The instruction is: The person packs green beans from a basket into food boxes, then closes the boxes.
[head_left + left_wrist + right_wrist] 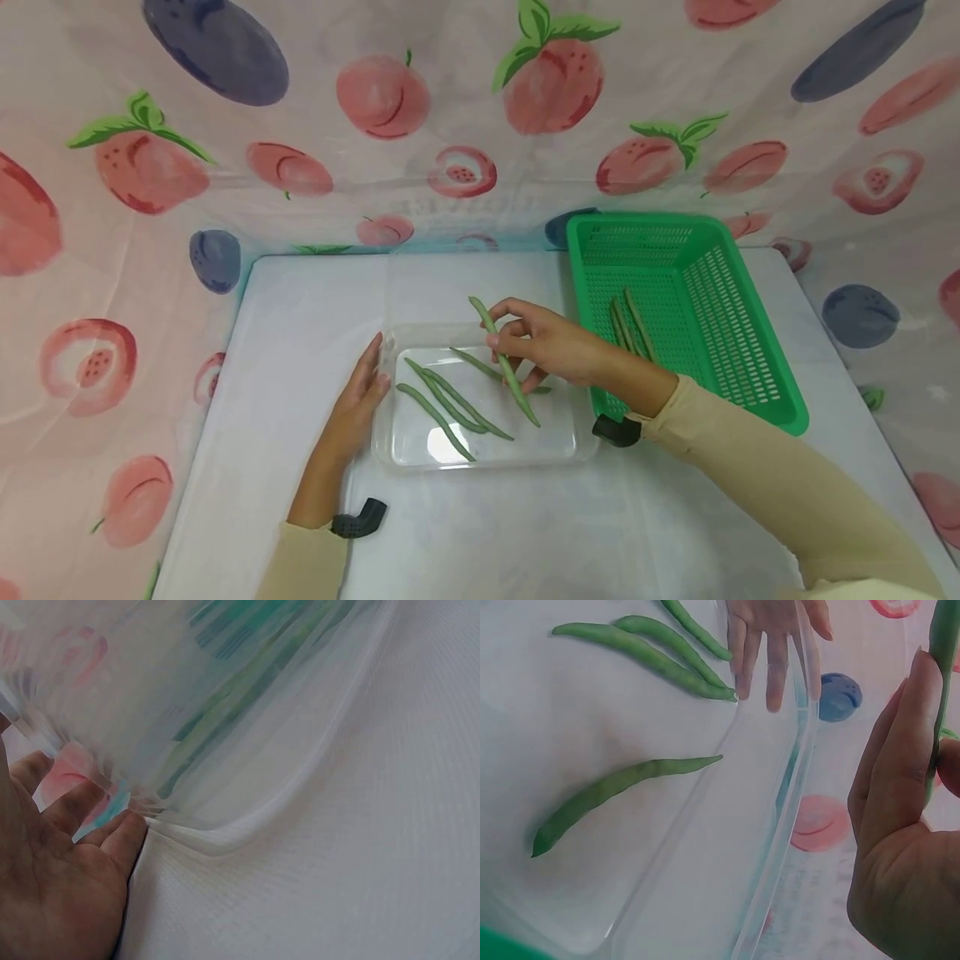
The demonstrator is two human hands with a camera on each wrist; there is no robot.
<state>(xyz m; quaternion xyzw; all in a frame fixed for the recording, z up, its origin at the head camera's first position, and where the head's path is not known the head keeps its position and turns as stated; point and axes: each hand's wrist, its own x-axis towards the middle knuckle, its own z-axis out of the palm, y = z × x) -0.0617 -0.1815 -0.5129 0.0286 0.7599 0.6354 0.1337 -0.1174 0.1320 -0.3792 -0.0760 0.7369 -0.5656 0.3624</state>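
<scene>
A green bean (517, 390) is pinched between thumb and fingers of my right hand (546, 340), above the clear plastic container (555, 450). Inside that container several more green beans (438, 417) lie loosely. My left hand (356, 408) touches the container's left wall with its fingers fairly straight, as the left wrist view also shows. In the right wrist view, the held bean (943, 645) stands beside the fingers, while one bean (615, 787) lies apart from the others on the container floor.
To the right stands a green plastic basket (765, 333) with a few green beans (637, 321) in it, partly hidden by my right forearm. Both containers are on a white-covered table (300, 308). A fruit-printed cloth (465, 100) hangs behind and at the sides.
</scene>
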